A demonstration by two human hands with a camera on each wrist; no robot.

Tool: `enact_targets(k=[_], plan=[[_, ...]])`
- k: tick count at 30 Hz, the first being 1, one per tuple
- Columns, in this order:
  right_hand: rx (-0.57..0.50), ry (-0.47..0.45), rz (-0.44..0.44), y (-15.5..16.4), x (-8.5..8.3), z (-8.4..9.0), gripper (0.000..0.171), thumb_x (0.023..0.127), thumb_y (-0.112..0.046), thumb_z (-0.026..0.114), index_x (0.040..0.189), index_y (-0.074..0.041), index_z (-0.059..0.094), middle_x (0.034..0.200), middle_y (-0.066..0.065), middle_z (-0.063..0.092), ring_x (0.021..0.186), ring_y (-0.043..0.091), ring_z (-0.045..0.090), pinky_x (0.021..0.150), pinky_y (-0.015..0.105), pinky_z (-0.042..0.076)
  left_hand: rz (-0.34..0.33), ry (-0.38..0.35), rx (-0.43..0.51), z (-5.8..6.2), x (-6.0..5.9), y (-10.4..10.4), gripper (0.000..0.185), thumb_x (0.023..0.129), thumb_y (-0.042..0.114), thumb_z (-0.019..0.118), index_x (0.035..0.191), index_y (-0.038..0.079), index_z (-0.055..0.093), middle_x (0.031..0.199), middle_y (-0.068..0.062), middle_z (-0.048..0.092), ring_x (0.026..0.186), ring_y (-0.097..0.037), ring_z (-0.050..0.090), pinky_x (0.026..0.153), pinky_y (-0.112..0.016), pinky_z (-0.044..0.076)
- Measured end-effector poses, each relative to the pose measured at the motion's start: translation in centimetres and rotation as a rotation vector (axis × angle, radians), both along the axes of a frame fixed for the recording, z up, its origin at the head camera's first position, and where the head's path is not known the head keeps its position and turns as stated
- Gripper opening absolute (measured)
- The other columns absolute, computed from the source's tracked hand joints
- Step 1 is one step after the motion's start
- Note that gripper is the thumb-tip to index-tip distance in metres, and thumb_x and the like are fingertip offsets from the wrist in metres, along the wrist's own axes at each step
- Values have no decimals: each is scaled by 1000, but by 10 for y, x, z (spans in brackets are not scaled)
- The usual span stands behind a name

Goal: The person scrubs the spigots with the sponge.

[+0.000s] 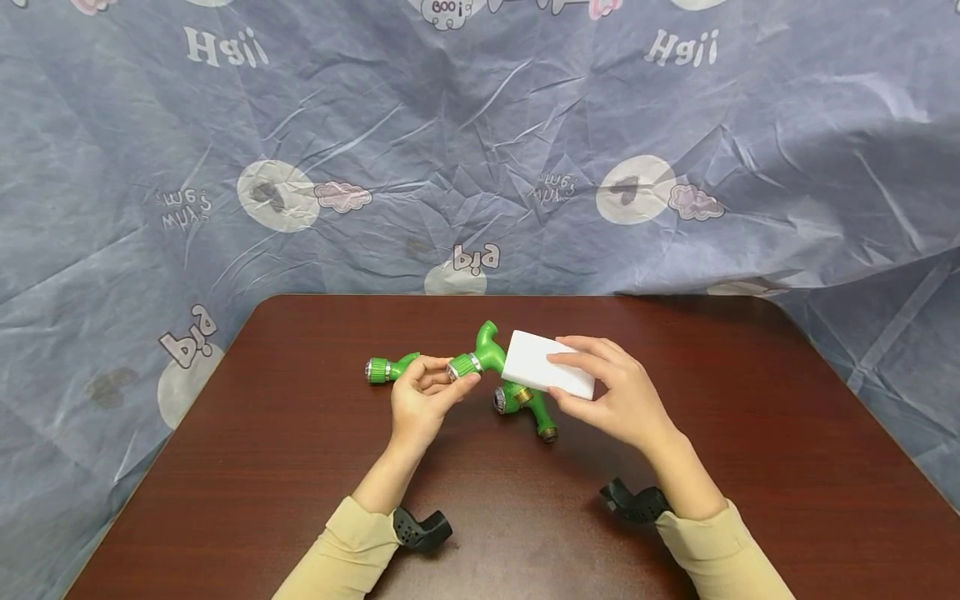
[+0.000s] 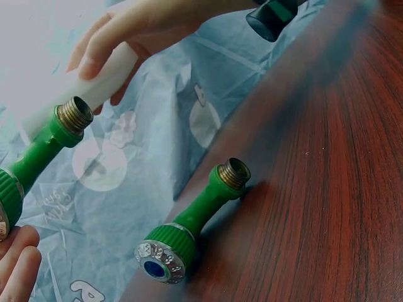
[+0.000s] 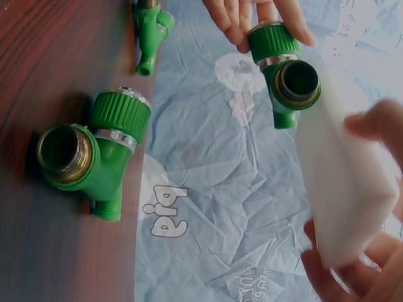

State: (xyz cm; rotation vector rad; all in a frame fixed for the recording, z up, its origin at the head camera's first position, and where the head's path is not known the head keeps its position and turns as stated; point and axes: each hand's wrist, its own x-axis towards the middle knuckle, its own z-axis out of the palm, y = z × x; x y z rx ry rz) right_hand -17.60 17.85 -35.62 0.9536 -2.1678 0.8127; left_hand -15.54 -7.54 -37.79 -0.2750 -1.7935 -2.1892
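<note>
When reading from 9 o'clock across, log first a spare green tap (image 1: 390,367) lying flat on the dark wooden table (image 1: 300,467), left of centre, untouched.

Next, log the left hand (image 1: 423,400): curled, thumb and fingertips pinching the ribbed knob (image 1: 465,367) of the held green tap (image 1: 483,354), lifted clear of the tabletop near centre.

Judge the step as wiping that tap. Note the white sponge block (image 1: 547,375) set against its 3 o'clock end, with the brass threaded end (image 2: 74,114) touching sponge in the left wrist view.

Orientation of the held tap:
- Mark the long axis as roughly 9-to-3, slightly tilted.
- Put the knob toward 9 and the thread toward 3.
- Put the spout branch (image 1: 489,332) toward 12, away from the person.

Moving right, log the right hand (image 1: 622,396): closed round the sponge, thumb underneath, fingers over the top, wrist well above the table. Just at 6 o'clock of the sponge, log a third green tap (image 1: 525,404) resting on the wood, brass mouth open toward the person, apart from both hands.

For the next move, likely needs:
- a firm pinch on the knob so the body cannot spin;
- sponge contact held while rubbing along the 9-to-3 axis;
- possibly a roll of the tap to bring unwiped faces round.

Cannot tell how much of the surface is already wiped.
</note>
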Motion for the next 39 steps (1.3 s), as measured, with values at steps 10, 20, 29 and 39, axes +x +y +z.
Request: enact_targets(k=[10, 20, 29, 39], plan=[[6, -24, -3, -1, 1, 0, 33, 71, -23, 77, 104, -16, 72, 114, 4, 64, 101, 20, 58, 79, 28, 44, 1, 24, 5, 0, 0, 0, 30, 74, -11, 73, 98, -15, 55, 83, -31, 63, 62, -13, 66, 61, -27, 56], [-128, -114, -147, -4, 3, -4, 33, 71, -14, 80, 103, -13, 72, 109, 2, 65, 95, 18, 61, 64, 21, 45, -30, 45, -6, 2, 3, 3, 31, 73, -14, 72, 99, -16, 55, 84, -25, 65, 65, -11, 64, 63, -26, 56], [-69, -291, 18, -5, 7, -3, 29, 78, -15, 77, 106, -20, 70, 108, -5, 65, 90, 11, 59, 59, 23, 45, 23, 82, -57, 3, 4, 3, 32, 73, -12, 73, 100, -16, 56, 85, -29, 64, 67, -9, 64, 64, -22, 54], [45, -370, 84, 19, 6, 10, 27, 76, -13, 78, 102, -20, 72, 103, -7, 66, 91, 9, 59, 72, 19, 46, 64, 90, -41, 2, 1, 0, 35, 74, -12, 72, 104, -17, 56, 88, -28, 63, 69, -10, 64, 65, -23, 55]])
